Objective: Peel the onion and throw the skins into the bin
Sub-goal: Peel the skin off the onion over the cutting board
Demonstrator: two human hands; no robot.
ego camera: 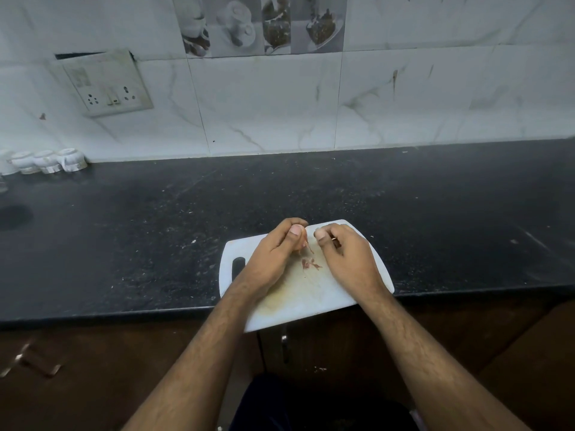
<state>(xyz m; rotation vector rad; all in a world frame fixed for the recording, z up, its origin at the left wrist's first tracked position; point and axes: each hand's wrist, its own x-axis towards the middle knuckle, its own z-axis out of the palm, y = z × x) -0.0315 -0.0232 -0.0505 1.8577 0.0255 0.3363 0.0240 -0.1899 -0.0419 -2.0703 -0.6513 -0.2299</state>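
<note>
My left hand (273,253) is curled around a small onion (298,229), which is almost wholly hidden by the fingers; only a pale pink patch shows by the thumb. A thin reddish strip of skin (308,248) hangs from it. My right hand (345,253) sits just to the right with fingers bent and thumb tip near the onion; whether it pinches any skin I cannot tell. Both hands hover over a white cutting board (311,293) at the counter's front edge. Small reddish skin pieces (310,264) lie on the board between the hands. No bin is in view.
The board overhangs the front edge of a black speckled counter (435,213). Several white cups (46,161) stand at the far left against the tiled wall. A socket plate (105,85) is on the wall. A dark round hollow (14,216) sits at the left edge.
</note>
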